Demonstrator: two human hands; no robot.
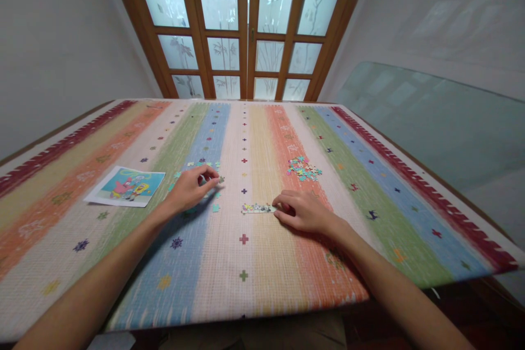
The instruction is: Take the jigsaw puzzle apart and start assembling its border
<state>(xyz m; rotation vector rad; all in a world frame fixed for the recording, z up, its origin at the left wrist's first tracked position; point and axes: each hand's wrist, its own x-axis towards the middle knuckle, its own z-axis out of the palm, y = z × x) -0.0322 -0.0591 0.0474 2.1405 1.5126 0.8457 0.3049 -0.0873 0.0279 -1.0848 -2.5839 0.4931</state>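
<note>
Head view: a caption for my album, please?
Left hand pinches a puzzle piece; right hand at the end of a strip.

Teal-pink puzzle pile, striped tablecloth

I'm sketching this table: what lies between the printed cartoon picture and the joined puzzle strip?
In the head view, the left hand and several puzzle pieces partly hidden by it lie between them, over the striped cloth.
</note>
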